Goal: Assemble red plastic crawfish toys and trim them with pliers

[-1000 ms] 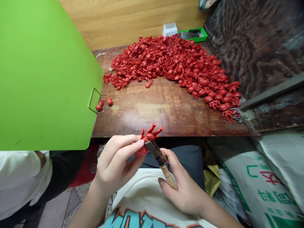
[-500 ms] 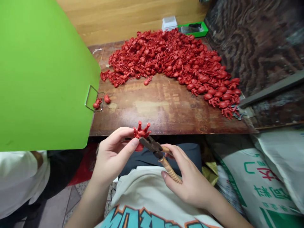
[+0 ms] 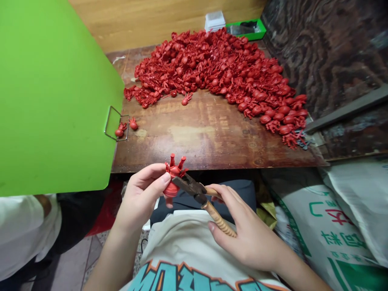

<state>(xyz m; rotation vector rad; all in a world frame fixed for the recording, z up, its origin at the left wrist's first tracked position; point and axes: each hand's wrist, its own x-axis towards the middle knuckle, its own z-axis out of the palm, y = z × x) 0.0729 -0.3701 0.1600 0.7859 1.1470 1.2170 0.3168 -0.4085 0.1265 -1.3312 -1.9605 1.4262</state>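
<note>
Well, we look down on a worn brown wooden table top (image 3: 206,139), with a wood-grain wall panel (image 3: 151,20) behind it and a dark swirled panel (image 3: 327,52) to its right. A large bright green board (image 3: 51,97) fills the left of our view and overlaps the table's left edge. Woven sacks (image 3: 330,230) printed with green and red lettering sit at the lower right, and a white sleeve (image 3: 24,238) of someone nearby shows at the lower left.

Across the far part of the table spreads a curved heap of red moulded figures (image 3: 218,72). Beyond it we can make out a green tray (image 3: 247,30) beside a small white stack (image 3: 214,21). Two loose red figures (image 3: 133,123) lie near a wire clip (image 3: 117,123) on the green board's edge, and a single figure (image 3: 185,101) lies just off the heap.

Below the table edge, above our printed white shirt (image 3: 178,258), the left hand (image 3: 141,194) pinches a red figure (image 3: 172,178) between thumb and fingers, its limbs pointing up. The right hand (image 3: 248,230) wraps around a pair of pliers (image 3: 203,198) with a ribbed tan handle, the jaws closed or nearly so, their tip at the figure's limbs.
</note>
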